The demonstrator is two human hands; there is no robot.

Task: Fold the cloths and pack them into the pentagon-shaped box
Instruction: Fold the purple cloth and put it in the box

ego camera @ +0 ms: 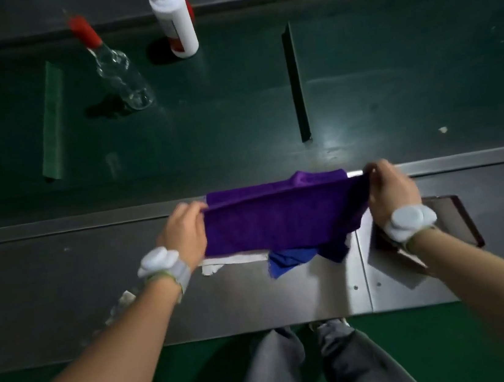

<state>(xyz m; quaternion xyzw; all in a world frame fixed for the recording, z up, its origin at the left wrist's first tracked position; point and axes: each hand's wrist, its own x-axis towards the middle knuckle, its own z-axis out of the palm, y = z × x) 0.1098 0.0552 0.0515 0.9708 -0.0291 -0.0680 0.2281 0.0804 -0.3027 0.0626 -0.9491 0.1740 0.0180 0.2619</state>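
Two hands (185, 231) (391, 191) stretch purple cloth (280, 219); bottle (173, 18) label unreadable.

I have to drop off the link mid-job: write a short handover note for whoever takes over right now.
Left hand and right hand each pinch an end of the purple cloth, stretched over the metal bench.
A white cloth and a blue cloth lie under it, unfolded.
The dark box sits by the right wrist, mostly hidden; contents unseen.
Left: finish this fold, fold the others, pack them all.
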